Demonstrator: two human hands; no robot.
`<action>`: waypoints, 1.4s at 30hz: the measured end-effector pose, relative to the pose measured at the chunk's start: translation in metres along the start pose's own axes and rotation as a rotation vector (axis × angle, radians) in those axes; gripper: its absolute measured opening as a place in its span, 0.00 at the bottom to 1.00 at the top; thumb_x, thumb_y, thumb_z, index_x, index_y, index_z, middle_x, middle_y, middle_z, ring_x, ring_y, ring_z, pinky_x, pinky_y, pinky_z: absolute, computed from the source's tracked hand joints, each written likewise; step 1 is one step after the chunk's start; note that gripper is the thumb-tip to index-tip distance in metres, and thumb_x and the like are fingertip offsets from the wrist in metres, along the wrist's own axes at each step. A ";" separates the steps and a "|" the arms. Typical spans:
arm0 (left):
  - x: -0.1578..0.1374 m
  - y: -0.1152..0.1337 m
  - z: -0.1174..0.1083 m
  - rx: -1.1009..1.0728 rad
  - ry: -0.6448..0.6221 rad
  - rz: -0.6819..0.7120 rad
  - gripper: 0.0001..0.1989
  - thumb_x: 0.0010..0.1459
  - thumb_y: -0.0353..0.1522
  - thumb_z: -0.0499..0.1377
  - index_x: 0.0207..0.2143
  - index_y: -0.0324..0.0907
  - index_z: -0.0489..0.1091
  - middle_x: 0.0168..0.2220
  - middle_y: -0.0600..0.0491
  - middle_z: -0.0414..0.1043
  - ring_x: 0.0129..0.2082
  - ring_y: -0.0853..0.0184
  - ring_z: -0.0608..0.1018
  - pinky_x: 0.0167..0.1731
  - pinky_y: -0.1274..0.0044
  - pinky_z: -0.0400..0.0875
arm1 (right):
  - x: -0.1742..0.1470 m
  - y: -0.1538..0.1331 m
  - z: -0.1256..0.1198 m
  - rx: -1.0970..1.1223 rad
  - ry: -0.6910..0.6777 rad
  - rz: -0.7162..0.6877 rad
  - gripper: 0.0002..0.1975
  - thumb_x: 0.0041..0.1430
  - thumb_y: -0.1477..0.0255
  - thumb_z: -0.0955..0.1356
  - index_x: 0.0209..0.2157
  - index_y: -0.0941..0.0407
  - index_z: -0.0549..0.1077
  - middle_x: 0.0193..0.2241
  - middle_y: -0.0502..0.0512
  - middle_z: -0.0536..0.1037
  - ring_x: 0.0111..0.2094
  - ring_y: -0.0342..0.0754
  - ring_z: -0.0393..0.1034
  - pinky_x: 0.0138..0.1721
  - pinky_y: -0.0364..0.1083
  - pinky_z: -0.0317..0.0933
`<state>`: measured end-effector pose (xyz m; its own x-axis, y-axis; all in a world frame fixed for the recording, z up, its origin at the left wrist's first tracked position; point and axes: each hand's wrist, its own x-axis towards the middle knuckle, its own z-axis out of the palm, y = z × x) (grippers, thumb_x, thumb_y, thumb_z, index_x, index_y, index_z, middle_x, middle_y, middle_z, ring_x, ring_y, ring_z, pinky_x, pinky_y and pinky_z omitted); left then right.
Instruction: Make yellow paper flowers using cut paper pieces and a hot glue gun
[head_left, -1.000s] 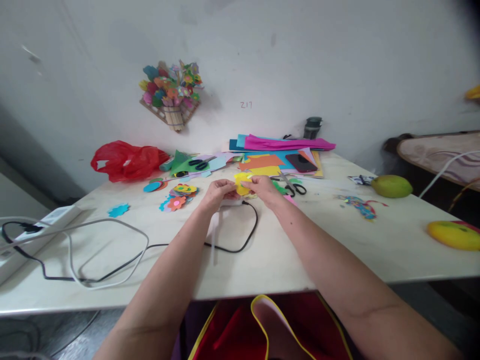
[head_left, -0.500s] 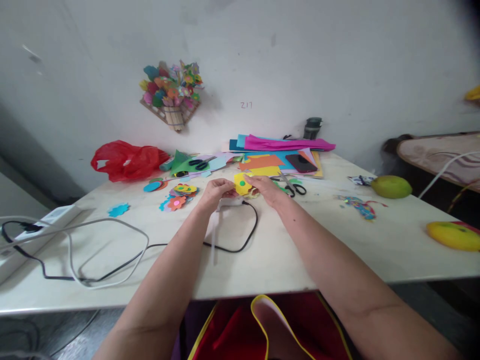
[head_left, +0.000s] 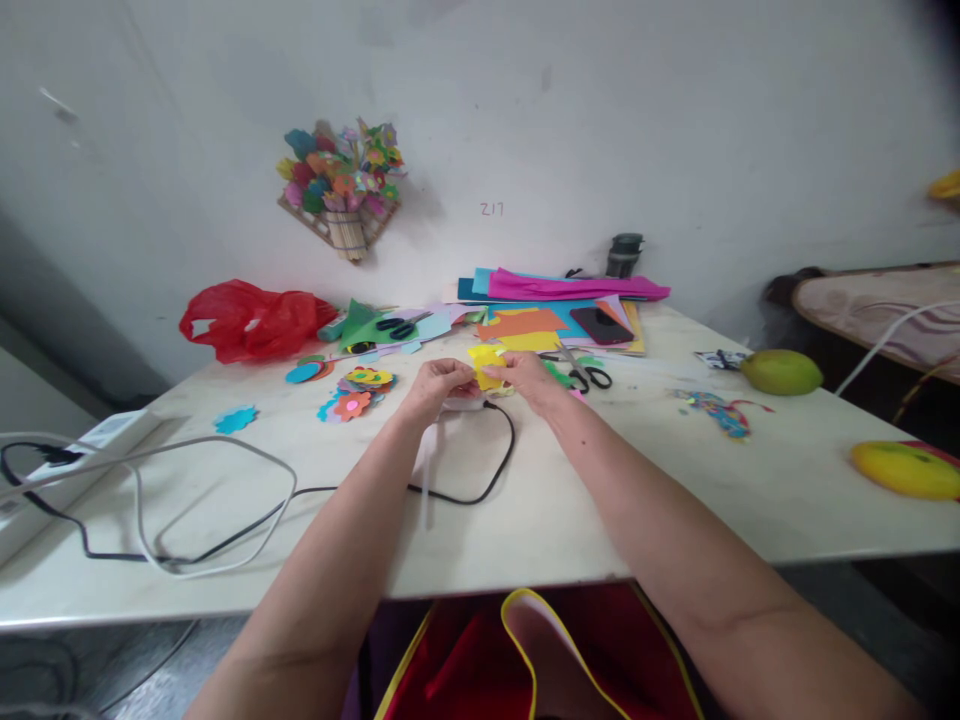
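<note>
Above the table, a yellow flower cutout [head_left: 486, 368] is held between both hands, its petals partly covered by fingers. My left hand [head_left: 439, 388] pinches its left side, fingers closed. On the other side, my right hand [head_left: 526, 376] grips the cutout's right edge with thumb and fingers. Just below lies what looks like a white glue gun [head_left: 463, 403], partly hidden by my left hand, with a translucent glue stick [head_left: 427, 480] pointing toward me and a black cord. Scissors with black handles [head_left: 591, 379] rest right of my right hand.
Stacked flower cutouts [head_left: 354, 400] and a blue flower [head_left: 236, 419] lie to the left, near looping cables [head_left: 292, 490] and a power strip [head_left: 97, 450]. Behind are a red plastic bag [head_left: 259, 320], coloured sheets [head_left: 525, 325] and a phone [head_left: 601, 326]. A mango-like fruit [head_left: 781, 372] sits right.
The yellow flower has turned in my fingers, and its green centre dot no longer shows. Both hands stay in nearly the same place, with the right fingers shifted slightly.
</note>
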<state>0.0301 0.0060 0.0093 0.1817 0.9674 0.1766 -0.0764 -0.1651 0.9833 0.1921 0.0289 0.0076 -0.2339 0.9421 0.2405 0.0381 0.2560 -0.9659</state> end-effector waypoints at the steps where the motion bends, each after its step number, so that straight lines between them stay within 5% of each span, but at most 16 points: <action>1: 0.000 0.000 0.000 0.002 -0.003 0.000 0.11 0.41 0.36 0.63 0.24 0.36 0.70 0.22 0.50 0.73 0.23 0.67 0.76 0.30 0.75 0.70 | 0.000 0.000 0.000 0.004 0.006 0.001 0.20 0.32 0.58 0.72 0.16 0.57 0.62 0.15 0.43 0.61 0.19 0.37 0.52 0.22 0.41 0.49; 13: 0.004 -0.001 -0.008 -0.015 0.024 0.001 0.11 0.40 0.35 0.63 0.24 0.35 0.70 0.21 0.50 0.73 0.22 0.67 0.76 0.28 0.74 0.70 | -0.003 -0.007 -0.009 0.187 -0.160 0.071 0.22 0.42 0.52 0.67 0.25 0.59 0.73 0.25 0.55 0.75 0.25 0.42 0.66 0.25 0.42 0.57; 34: 0.001 -0.001 0.001 0.020 0.010 -0.011 0.11 0.40 0.35 0.63 0.23 0.35 0.70 0.21 0.49 0.73 0.22 0.66 0.75 0.29 0.74 0.70 | 0.003 0.004 -0.001 0.081 0.023 0.026 0.17 0.34 0.62 0.71 0.15 0.57 0.62 0.14 0.43 0.61 0.19 0.37 0.53 0.22 0.41 0.50; 42: 0.003 -0.002 -0.004 -0.024 0.034 0.001 0.11 0.40 0.34 0.63 0.25 0.35 0.69 0.21 0.51 0.73 0.21 0.68 0.75 0.28 0.74 0.70 | -0.001 0.000 -0.005 0.151 -0.146 0.093 0.20 0.43 0.54 0.67 0.26 0.58 0.72 0.24 0.52 0.74 0.24 0.42 0.65 0.26 0.41 0.57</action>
<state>0.0268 0.0098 0.0078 0.1480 0.9733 0.1754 -0.1000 -0.1618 0.9818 0.1970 0.0289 0.0079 -0.3750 0.9158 0.1435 -0.0774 0.1234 -0.9893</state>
